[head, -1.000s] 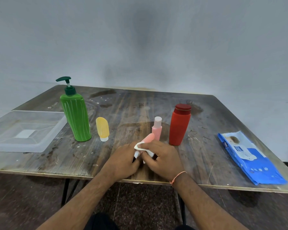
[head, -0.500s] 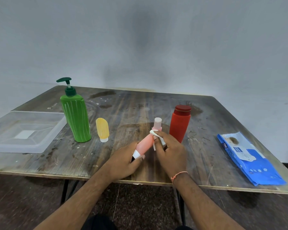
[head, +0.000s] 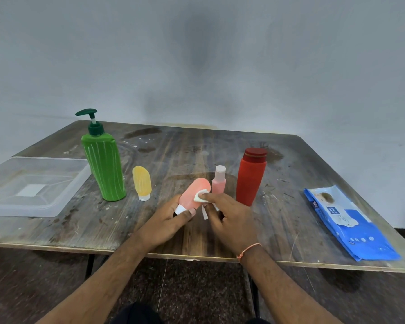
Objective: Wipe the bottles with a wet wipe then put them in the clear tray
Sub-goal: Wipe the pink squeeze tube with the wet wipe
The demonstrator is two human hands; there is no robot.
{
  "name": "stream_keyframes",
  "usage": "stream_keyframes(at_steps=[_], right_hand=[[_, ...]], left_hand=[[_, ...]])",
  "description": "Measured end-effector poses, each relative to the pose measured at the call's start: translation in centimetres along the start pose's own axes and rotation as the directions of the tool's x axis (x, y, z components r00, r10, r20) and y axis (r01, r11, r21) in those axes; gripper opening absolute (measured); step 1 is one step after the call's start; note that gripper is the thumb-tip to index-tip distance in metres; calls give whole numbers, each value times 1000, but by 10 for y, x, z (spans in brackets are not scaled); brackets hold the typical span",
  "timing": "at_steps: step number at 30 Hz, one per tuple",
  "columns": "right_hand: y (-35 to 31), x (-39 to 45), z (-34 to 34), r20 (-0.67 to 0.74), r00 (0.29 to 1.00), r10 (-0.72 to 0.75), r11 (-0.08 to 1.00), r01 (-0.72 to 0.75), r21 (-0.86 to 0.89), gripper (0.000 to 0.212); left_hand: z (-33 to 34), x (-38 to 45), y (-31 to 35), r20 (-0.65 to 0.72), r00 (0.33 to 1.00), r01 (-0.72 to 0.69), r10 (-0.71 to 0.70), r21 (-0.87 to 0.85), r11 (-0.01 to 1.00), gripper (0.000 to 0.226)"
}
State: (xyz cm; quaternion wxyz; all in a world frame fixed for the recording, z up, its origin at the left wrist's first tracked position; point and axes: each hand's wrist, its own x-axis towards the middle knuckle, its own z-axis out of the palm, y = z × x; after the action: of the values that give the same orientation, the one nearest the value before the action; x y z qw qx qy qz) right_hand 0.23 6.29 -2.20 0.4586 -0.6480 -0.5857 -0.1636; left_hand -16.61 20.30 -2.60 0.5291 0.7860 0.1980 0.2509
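Hiding under left hand [head: 171, 220]: tube [head: 194, 194] cap.

I see the salmon-pink tube [head: 193, 194] tilted above the table with the white wet wipe [head: 201, 196] against it, other bottles upright, the clear tray [head: 63, 197] far left

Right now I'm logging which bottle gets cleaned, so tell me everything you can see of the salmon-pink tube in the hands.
The salmon-pink tube is a small, soft-looking squeeze bottle with a rounded flat end and a white cap at its lower end. It is held off the table, tilted, rounded end up and away from the person. The left hand grips it at the cap end; the right hand presses a folded white wet wipe against its side. It is in front of a smaller pink bottle.
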Motion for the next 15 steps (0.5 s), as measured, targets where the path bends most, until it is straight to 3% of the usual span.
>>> stream_keyframes(at_steps=[6,9,15], right_hand=[[0,3,-2,-87,987,133,990,-135,-26,38],[-3,5,-2,-74,980,185,982,-188,-27,40],[-3,3,-1,50,996,79,996,-77,-32,35]], left_hand=[[1,0,0,88,996,38,-30,-97,995,53],[0,0,-1,126,992,31,-17,-110,994,40],[0,-4,12,120,992,-11,32,-168,986,28]])
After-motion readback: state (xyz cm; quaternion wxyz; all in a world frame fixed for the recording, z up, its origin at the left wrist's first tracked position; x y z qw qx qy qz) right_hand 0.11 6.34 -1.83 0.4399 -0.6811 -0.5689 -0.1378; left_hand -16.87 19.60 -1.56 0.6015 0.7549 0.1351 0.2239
